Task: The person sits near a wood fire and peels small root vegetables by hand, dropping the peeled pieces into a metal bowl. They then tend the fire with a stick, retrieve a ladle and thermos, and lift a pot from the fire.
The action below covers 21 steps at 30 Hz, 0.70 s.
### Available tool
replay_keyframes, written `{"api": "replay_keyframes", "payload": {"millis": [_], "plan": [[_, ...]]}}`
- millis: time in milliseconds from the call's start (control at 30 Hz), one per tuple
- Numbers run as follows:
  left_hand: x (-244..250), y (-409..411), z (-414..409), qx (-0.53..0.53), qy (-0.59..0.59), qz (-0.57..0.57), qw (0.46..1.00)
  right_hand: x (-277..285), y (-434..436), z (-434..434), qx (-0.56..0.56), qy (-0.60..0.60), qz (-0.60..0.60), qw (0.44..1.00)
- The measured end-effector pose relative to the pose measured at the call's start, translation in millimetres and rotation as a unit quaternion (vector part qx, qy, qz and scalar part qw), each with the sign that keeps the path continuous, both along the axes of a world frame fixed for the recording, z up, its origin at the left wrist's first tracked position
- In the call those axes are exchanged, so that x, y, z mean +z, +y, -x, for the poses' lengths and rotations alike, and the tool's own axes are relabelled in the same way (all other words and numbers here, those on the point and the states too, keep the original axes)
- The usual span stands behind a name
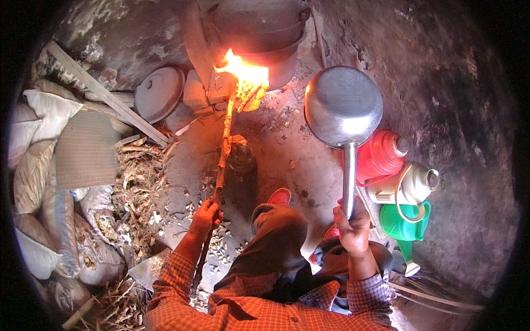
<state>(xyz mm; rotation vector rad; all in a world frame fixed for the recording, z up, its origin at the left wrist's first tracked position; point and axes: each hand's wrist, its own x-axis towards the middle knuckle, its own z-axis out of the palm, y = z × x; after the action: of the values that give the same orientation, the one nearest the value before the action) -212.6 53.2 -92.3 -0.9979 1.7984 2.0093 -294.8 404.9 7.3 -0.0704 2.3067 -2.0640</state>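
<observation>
My left hand [205,215] grips a long wooden stick [223,155] partway along its length. The stick's far end reaches the bright flames [244,72] in front of a large dark pot or stove [271,62]. Burning pieces glow around that end. In my right hand [352,225] is the handle of a metal ladle [345,107], which is held up with its rounded underside facing me. The inside of its bowl is hidden. Behind the ladle, a red thermos flask [381,157] is partly covered.
Beside the right wall stand a cream thermos [414,182] and a green watering can [399,223]. Dry kindling [143,190], stuffed sacks [66,211], cardboard [87,149] and a wooden plank [107,93] lie to the left. A round lid [159,95] leans near bricks [194,91].
</observation>
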Motion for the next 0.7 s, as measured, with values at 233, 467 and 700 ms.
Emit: {"api": "replay_keyframes", "payload": {"millis": [233,467,700], "plan": [[-9.9,-8.4,19.7,-0.032,-0.005,0.019,0.999,3.5,-0.5,0.3,0.007,-0.021,-0.024,0.999],[-10.1,-5.7,32.0,-0.054,0.009,0.031,0.998,1.8,0.1,-0.8,0.015,-0.028,-0.019,0.999],[-19.5,-4.4,69.9,-0.036,0.016,0.039,0.998,5.6,-5.5,1.4,0.026,0.014,-0.040,0.999]]}}
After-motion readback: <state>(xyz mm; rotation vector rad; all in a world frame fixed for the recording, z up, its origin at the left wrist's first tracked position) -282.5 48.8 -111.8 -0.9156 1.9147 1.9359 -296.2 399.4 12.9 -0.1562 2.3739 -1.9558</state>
